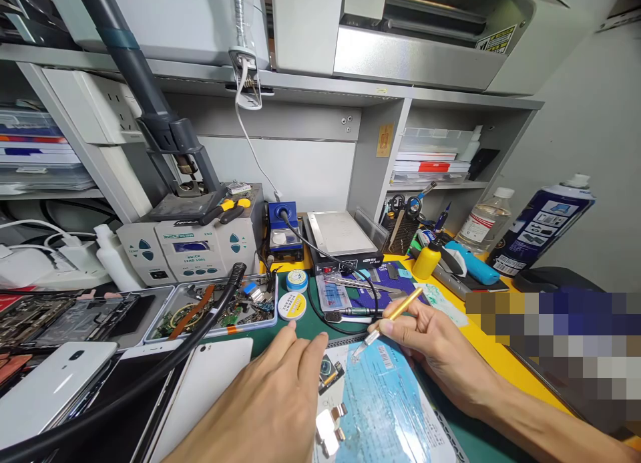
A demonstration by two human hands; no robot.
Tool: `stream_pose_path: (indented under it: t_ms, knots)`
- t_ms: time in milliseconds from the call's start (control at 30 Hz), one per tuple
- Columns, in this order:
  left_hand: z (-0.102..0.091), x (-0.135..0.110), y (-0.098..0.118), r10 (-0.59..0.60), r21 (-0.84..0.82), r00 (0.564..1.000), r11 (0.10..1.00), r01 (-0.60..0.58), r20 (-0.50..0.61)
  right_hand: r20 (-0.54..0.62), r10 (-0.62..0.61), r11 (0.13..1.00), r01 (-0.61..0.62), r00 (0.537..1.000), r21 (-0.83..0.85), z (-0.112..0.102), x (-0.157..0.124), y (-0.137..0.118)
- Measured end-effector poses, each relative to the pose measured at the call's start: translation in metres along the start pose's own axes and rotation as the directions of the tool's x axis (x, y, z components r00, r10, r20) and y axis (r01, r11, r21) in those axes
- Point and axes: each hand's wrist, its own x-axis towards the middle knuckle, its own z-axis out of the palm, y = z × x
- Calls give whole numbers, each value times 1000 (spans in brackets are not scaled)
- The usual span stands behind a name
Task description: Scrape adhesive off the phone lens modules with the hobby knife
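Observation:
My right hand (pixel 435 346) grips a gold-handled craft knife (pixel 395 314) like a pen, its blade tip pointing down-left onto a phone back covered in blue film (pixel 385 403). My left hand (pixel 270 403) rests flat at the phone's left edge, fingertips beside a small square component (pixel 328 371) near its top corner. Two small metal shield pieces (pixel 330 426) lie on the blue film below the left hand's fingers. The hands are about a hand's width apart.
A hot-air rework station (pixel 193 249) and its black hose (pixel 150 376) stand at left, with a parts tray (pixel 220 306) and white phones (pixel 55 383) nearby. A heating plate (pixel 340 239), solder reels (pixel 292 306), a soldering iron (pixel 355 311), a yellow bottle (pixel 427 259) and a spray can (pixel 541 226) sit behind.

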Motion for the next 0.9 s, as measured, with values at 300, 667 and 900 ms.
stream_pose_path:
  t_ms: [300, 667, 900]
  knots:
    - [-2, 0, 2, -14, -13, 1000, 1000, 14, -20, -121, -37, 999, 36, 992, -12, 8, -14, 2]
    - [6, -4, -1, -33, -65, 996, 998, 28, -83, -167, -51, 996, 38, 985, -78, 5, -9, 5]
    - [4, -2, -2, -10, -71, 995, 997, 3, -100, -109, -19, 999, 13, 994, -51, 3, -8, 0]
